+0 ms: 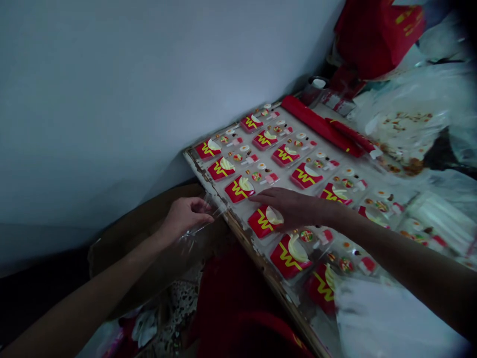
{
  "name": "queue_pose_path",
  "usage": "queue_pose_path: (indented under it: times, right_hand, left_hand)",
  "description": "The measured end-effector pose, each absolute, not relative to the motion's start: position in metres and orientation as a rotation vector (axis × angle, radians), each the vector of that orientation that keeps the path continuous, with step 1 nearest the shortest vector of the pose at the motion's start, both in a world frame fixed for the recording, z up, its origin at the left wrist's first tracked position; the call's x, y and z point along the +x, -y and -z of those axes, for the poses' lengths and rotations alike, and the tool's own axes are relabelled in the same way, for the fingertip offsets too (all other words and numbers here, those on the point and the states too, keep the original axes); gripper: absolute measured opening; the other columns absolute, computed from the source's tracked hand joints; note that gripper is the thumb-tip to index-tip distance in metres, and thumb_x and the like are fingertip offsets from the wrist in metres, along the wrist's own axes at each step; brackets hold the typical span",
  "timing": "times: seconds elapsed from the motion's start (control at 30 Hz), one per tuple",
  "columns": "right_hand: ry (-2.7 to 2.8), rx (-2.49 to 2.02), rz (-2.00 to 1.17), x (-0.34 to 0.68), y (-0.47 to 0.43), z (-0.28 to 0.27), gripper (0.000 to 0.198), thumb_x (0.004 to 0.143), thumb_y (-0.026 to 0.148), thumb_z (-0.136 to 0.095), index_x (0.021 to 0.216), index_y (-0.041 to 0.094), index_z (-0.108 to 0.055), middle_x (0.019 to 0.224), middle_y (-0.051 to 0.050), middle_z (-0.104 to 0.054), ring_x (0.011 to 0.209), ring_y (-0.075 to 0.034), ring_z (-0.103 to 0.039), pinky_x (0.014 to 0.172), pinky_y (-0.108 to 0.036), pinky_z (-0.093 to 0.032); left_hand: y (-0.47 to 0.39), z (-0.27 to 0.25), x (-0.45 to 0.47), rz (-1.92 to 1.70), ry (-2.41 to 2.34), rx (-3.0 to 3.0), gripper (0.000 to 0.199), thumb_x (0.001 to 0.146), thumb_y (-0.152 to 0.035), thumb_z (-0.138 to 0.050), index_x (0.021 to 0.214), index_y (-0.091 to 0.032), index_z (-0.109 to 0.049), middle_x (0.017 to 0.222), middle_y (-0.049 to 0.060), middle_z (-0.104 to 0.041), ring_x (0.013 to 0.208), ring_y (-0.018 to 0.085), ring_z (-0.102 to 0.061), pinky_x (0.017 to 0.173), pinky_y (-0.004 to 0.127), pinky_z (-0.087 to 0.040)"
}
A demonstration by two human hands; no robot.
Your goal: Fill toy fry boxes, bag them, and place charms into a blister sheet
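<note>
Under my right hand [288, 209]: a flat red plastic fries-carton charm with yellow W [265, 222], front row of the grid, near the chipped white table [238, 226] edge. Fingers lie flat and together, tips pointing left toward the next red charm [239, 189]; palm partly covers mine. Charm's long axis runs diagonally, parallel to the edge. Right hand is clearly nearer. My left hand [184, 215] sits just off the edge, thumb and fingers pinching a clear thin plastic bag [203, 223], mouth facing the charm. Forearms converge from below.
</note>
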State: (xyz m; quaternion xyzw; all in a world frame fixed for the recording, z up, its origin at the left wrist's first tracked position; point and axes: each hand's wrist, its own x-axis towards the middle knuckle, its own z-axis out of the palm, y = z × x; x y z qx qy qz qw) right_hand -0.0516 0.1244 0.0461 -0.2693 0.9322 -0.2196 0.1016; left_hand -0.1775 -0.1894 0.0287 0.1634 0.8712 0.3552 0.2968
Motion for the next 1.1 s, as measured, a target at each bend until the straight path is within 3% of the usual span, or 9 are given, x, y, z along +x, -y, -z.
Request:
queue_pose_path:
  times: [0.17,0.33,0.5,0.67,0.83,1.1]
  right_hand:
    - [-2.746,-0.879,0.685,-0.045,-0.130,-0.043,0.099,0.063,0.027,-0.088,0.150,0.022,-0.041,0.142,-0.015,-0.053,0.130,-0.032,-0.048,0.110,-0.049,-0.036]
    - [-2.709,-0.755,0.682,-0.049,-0.130,-0.039,0.099,0.068,0.027,-0.085,0.154,0.024,-0.034,0.143,-0.015,-0.050,0.127,-0.032,-0.051,0.104,-0.046,-0.044]
    - [-2.680,-0.816,0.614,-0.051,-0.124,-0.043,0.103,0.061,0.019,-0.088,0.151,0.021,-0.038,0.145,-0.015,-0.047,0.129,-0.032,-0.048,0.105,-0.045,-0.044]
    - [-2.740,-0.899,0.422,-0.053,-0.114,-0.038,0.102,0.060,0.026,-0.089,0.149,0.017,-0.039,0.142,-0.017,-0.049,0.125,-0.036,-0.048,0.105,-0.048,-0.041]
    - [-2.801,-0.885,0.441,-0.056,-0.109,-0.020,0.111,0.051,0.035,-0.092,0.147,0.015,-0.041,0.141,-0.019,-0.050,0.122,-0.038,-0.049,0.106,-0.053,-0.035]
    - [-3.018,-0.658,0.481,-0.046,-0.099,-0.056,0.098,0.062,0.030,-0.083,0.148,0.012,-0.040,0.137,-0.020,-0.051,0.123,-0.038,-0.047,0.104,-0.053,-0.036]
  left_hand:
    - [0.198,-0.018,-0.170,-0.846,-2.368,0.438,0.040,0.055,-0.045,-0.084,0.083,-0.019,-0.074,0.068,-0.002,-0.065,0.064,0.015,-0.056,0.058,0.025,-0.038]
    - [0.192,-0.020,-0.160,-0.826,-2.389,0.461,0.039,0.053,-0.043,-0.086,0.082,-0.020,-0.074,0.067,-0.002,-0.066,0.064,0.016,-0.057,0.059,0.025,-0.039]
    - [0.198,-0.012,-0.161,-0.777,-2.397,0.437,0.041,0.054,-0.045,-0.086,0.085,-0.020,-0.074,0.068,-0.003,-0.066,0.066,0.016,-0.059,0.059,0.025,-0.040]
    - [0.196,-0.010,-0.154,-0.776,-2.388,0.379,0.042,0.052,-0.044,-0.086,0.085,-0.020,-0.074,0.070,-0.002,-0.068,0.067,0.017,-0.060,0.060,0.026,-0.042]
    - [0.195,-0.018,-0.149,-0.778,-2.410,0.399,0.044,0.054,-0.044,-0.086,0.090,-0.021,-0.075,0.071,-0.002,-0.068,0.068,0.017,-0.061,0.062,0.026,-0.043]
    - [0.198,-0.034,-0.145,-0.715,-2.357,0.418,0.040,0.056,-0.040,-0.086,0.088,-0.018,-0.075,0.068,-0.002,-0.065,0.065,0.015,-0.058,0.061,0.025,-0.040]
